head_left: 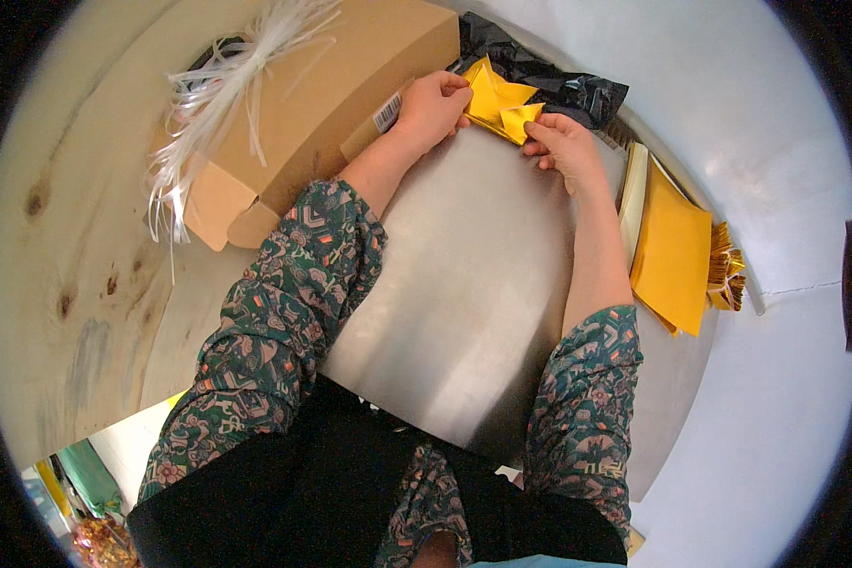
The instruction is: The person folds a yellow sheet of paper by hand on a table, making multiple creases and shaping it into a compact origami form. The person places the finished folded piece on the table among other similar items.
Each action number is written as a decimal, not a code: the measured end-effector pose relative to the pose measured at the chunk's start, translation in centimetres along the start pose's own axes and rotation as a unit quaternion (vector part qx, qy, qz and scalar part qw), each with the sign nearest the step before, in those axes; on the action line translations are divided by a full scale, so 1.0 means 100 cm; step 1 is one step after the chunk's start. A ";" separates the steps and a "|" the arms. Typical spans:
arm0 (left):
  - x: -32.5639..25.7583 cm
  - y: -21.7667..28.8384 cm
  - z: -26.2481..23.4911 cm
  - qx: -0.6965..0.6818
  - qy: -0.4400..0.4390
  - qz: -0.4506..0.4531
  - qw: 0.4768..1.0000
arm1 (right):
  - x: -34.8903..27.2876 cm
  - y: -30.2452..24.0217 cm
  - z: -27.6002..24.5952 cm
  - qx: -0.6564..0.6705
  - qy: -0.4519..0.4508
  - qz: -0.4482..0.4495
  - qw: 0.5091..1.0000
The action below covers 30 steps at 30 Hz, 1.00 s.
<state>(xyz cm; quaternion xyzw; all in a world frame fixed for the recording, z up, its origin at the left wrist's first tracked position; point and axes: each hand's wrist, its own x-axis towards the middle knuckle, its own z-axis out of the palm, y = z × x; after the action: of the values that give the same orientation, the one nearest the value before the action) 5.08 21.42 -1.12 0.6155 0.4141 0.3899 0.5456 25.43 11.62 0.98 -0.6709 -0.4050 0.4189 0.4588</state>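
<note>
A shiny gold folded paper piece (490, 97) with pointed flaps is held at the far side of the metal work surface (464, 256). My left hand (433, 111) pinches its left edge between thumb and fingers. At its right corner, my right hand (566, 148) is closed on a flap, with the other fingers curled. Just beyond the paper lies crumpled black plastic (549, 71). To the right of my right forearm rests a stack of gold paper sheets (670, 248), with a bundle of folded gold paper (725, 270) beside it.
A brown cardboard box (350, 76) stands at the left, close to my left forearm. White plastic strips (246, 71) drape over its end. Pale wooden boards (76, 237) extend along the left, and a white wall (786, 360) borders the right side.
</note>
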 end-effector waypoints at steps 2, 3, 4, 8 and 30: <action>-0.002 0.002 0.000 0.010 0.006 0.008 1.000 | 0.001 0.002 0.003 -0.012 0.009 -0.005 1.000; -0.003 0.003 0.000 0.021 0.008 0.013 1.000 | 0.002 0.002 0.005 -0.003 0.008 -0.010 1.000; -0.005 0.005 0.000 0.033 0.013 0.013 0.999 | 0.002 0.003 0.007 0.007 0.004 -0.019 1.000; -0.013 0.009 0.002 0.048 0.033 0.025 0.998 | 0.005 0.006 0.017 0.031 0.012 -0.048 0.998; -0.004 -0.005 0.008 0.218 0.076 0.139 0.963 | 0.021 0.021 0.033 0.088 0.093 -0.118 0.985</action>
<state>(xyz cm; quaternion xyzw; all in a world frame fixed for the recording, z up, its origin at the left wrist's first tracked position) 5.64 20.76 -1.68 0.7398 0.4396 0.4078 0.3051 23.33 13.91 -2.15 -0.6117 -0.3980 0.3316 0.5979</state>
